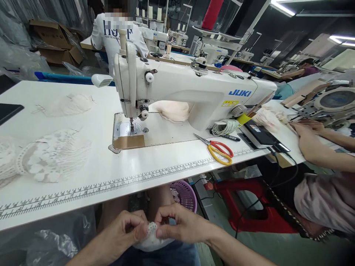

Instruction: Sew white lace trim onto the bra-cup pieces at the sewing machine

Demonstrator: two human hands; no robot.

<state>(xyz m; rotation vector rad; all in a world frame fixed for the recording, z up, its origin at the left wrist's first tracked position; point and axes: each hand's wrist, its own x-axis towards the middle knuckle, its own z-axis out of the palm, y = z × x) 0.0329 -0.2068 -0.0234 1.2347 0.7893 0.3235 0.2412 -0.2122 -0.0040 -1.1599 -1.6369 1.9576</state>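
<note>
Low over my lap, below the table's front edge, both hands pinch a small piece of white lace fabric (152,233). My left hand (129,229) has thumb and fingers closed on its left side. Opposite it, my right hand (177,223) pinches the right side, thumb and forefinger together. The lace edge shows between the fingertips, while the rest hangs down over my lap. Beyond the hands stands a white sewing machine (177,83) on the white table (100,147). Pale lace pieces (52,159) lie flat on the table's left part.
Red-and-yellow scissors (219,150) lie near the ruler tape (124,183). Beside them are a cord coil (225,126) and a black box (257,133). A purple basket (188,195) stands under the table. At right, a co-worker's arms (313,140) reach toward another machine, by a red stool (249,207).
</note>
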